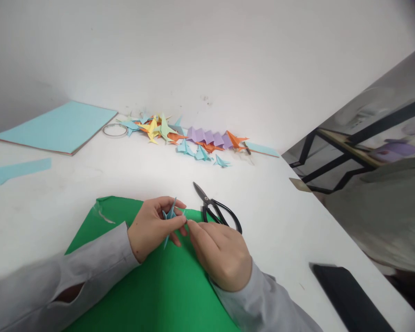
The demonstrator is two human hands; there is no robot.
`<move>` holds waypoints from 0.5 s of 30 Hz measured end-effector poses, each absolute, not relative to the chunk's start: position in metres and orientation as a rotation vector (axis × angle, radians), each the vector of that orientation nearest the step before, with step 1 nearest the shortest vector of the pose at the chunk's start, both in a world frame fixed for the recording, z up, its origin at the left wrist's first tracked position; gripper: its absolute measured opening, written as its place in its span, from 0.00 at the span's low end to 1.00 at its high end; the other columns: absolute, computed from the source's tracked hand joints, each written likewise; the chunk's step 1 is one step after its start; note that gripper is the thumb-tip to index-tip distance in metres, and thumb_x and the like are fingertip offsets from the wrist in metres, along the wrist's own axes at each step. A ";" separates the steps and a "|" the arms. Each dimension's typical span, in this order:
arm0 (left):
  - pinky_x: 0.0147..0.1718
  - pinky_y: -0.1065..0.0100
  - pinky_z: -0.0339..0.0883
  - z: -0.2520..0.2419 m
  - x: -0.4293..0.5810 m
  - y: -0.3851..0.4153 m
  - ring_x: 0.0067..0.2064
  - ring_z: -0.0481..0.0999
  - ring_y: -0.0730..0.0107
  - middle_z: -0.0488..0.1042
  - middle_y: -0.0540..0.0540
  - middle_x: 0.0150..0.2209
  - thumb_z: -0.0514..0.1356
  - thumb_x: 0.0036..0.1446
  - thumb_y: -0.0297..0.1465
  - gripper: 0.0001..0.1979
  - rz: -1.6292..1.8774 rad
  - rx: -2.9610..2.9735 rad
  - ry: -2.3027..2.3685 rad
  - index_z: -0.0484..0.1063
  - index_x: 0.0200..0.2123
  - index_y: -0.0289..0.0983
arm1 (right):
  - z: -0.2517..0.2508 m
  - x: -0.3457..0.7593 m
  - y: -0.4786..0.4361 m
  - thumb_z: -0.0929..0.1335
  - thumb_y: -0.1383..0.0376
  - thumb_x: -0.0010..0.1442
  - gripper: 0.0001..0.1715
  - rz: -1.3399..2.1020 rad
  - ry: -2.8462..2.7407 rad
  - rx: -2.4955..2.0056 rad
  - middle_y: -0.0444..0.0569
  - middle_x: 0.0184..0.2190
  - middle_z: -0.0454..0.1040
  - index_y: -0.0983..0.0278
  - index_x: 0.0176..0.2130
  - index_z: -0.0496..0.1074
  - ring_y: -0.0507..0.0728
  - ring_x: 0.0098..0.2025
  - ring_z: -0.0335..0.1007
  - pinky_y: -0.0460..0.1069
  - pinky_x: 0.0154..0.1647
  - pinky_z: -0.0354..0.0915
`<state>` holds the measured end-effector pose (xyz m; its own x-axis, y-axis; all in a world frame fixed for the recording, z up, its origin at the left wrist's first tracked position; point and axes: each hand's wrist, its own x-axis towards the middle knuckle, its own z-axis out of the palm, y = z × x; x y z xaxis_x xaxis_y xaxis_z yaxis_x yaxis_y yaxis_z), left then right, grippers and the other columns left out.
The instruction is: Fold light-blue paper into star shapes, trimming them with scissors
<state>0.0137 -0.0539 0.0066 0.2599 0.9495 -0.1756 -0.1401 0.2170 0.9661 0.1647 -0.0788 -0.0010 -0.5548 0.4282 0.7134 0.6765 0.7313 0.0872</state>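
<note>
My left hand [152,228] is closed on a small folded blue paper figure [170,215], its thumb and fingers around one end. The figure's thin points stick out above and below the fingers. My right hand [223,253] is closed in a pinch, its fingertips touching the tip of the figure beside my left thumb. Anything between those right fingertips is too small to name. Both hands are over a green sheet [173,286] at the front of the table. Black-handled scissors [210,205] lie just beyond my right hand.
Folded paper figures [153,129] in several colours lie along the wall, beside a tape roll [115,130] and a zigzag purple paper [209,137]. Blue sheets [60,127] lie at the back left, a blue strip [19,170] nearer. A black flat object [349,295] is at the right.
</note>
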 end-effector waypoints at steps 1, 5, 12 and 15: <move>0.13 0.72 0.68 0.006 0.014 -0.054 0.23 0.72 0.72 0.65 0.53 0.22 0.62 0.42 0.30 0.11 0.961 1.042 0.991 0.68 0.31 0.33 | 0.000 0.165 -0.079 0.63 0.77 0.55 0.10 -0.464 -2.258 -0.812 0.52 0.21 0.73 0.72 0.37 0.70 0.55 0.24 0.69 0.49 0.22 0.66; 0.12 0.72 0.67 0.006 0.013 -0.054 0.22 0.72 0.72 0.66 0.53 0.22 0.64 0.41 0.31 0.12 0.962 1.016 0.978 0.68 0.30 0.33 | 0.005 0.166 -0.080 0.61 0.77 0.56 0.12 -0.492 -2.312 -0.791 0.52 0.20 0.72 0.72 0.39 0.70 0.56 0.24 0.69 0.50 0.21 0.66; 0.12 0.73 0.67 0.008 0.013 -0.054 0.19 0.70 0.75 0.66 0.53 0.22 0.63 0.42 0.30 0.11 0.953 1.057 1.018 0.68 0.30 0.32 | 0.006 0.165 -0.080 0.61 0.77 0.56 0.11 -0.497 -2.320 -0.801 0.52 0.20 0.73 0.73 0.37 0.70 0.55 0.23 0.69 0.49 0.22 0.66; 0.12 0.72 0.67 0.009 0.014 -0.054 0.21 0.71 0.73 0.66 0.53 0.22 0.63 0.42 0.31 0.11 0.958 1.070 1.014 0.68 0.30 0.33 | 0.005 0.164 -0.082 0.61 0.76 0.56 0.11 -0.420 -2.296 -0.826 0.50 0.20 0.73 0.70 0.38 0.70 0.54 0.23 0.69 0.49 0.22 0.66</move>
